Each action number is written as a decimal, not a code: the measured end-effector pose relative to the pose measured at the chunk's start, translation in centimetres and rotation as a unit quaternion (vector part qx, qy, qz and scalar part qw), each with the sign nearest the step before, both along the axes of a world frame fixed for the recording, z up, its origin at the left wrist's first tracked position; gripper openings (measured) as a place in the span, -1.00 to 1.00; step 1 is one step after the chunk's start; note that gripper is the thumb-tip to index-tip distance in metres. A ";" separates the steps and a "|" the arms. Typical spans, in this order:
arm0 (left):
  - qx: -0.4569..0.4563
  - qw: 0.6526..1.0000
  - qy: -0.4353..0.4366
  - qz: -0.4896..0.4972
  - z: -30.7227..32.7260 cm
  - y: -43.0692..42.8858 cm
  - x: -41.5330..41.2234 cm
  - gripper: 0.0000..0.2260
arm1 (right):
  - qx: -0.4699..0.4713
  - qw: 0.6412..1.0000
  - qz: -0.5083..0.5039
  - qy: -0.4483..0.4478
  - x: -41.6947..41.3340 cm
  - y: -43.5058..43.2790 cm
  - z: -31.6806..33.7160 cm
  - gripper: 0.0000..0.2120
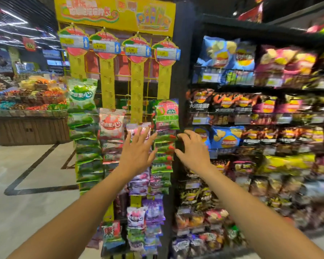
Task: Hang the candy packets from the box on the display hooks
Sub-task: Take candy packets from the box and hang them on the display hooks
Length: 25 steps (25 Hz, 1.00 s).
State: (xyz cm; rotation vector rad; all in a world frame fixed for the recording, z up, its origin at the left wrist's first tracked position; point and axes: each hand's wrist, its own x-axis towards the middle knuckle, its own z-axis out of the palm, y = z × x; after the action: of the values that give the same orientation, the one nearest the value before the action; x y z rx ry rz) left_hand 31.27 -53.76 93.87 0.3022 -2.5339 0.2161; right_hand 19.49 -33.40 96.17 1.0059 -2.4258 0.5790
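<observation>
Head view: flanking vertical green packet column (164, 146); left hand (137, 152) just left, fingers (141, 136) spread, empty; right hand (193, 150) at right edge, curled, grip unclear.

i log the header (86, 14) yellow, with red, green and pink lettering. hanging strips (108, 81) yellow; toppers (105, 43) red and green, each price tag (137, 50) blue and white with a yellow patch. candy packets (82, 94) in the leftmost column green and white; second column (111, 124) pink-red and white; right column (166, 114) green with red; low packets (153, 208) purple. chip bags (221, 53) blue and yellow. darker bags (226, 103) black with orange. shelf frame (183, 71) black. floor (17, 212) pale grey, dark stripes. bin (26, 129) brown, woven look.
</observation>
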 end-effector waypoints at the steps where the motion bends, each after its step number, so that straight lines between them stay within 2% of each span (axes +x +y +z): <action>1: 0.014 1.000 -0.012 -0.015 -1.2 2.5 -1.1 -0.41 | 0.006 1.000 -0.011 -0.007 -0.5 2.7 -1.0 -0.46; 4: 0.045 0.996 -0.048 -0.060 -4.8 10.3 -4.3 -0.39 | 0.035 0.997 -0.054 -0.035 -1.7 10.8 -4.4 -0.43; 12: 0.047 0.971 -0.128 -0.196 -12.7 26.7 -10.9 -0.41 | 0.068 0.975 -0.181 -0.111 -3.8 28.3 -12.2 -0.45; 19: 0.049 0.942 -0.184 -0.276 -17.2 35.5 -18.8 -0.41 | 0.065 0.944 -0.271 -0.177 -7.7 38.1 -16.2 -0.44; 25: 0.062 0.909 -0.244 -0.333 -20.8 40.3 -27.5 -0.41 | 0.069 0.919 -0.331 -0.205 -14.3 43.5 -19.7 -0.45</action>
State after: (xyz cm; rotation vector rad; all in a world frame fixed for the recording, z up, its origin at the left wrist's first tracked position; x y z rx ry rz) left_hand 3.79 -13.44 73.05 -0.6562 -2.9689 -0.1617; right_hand 5.20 10.13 76.43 0.0504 -2.9743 0.3989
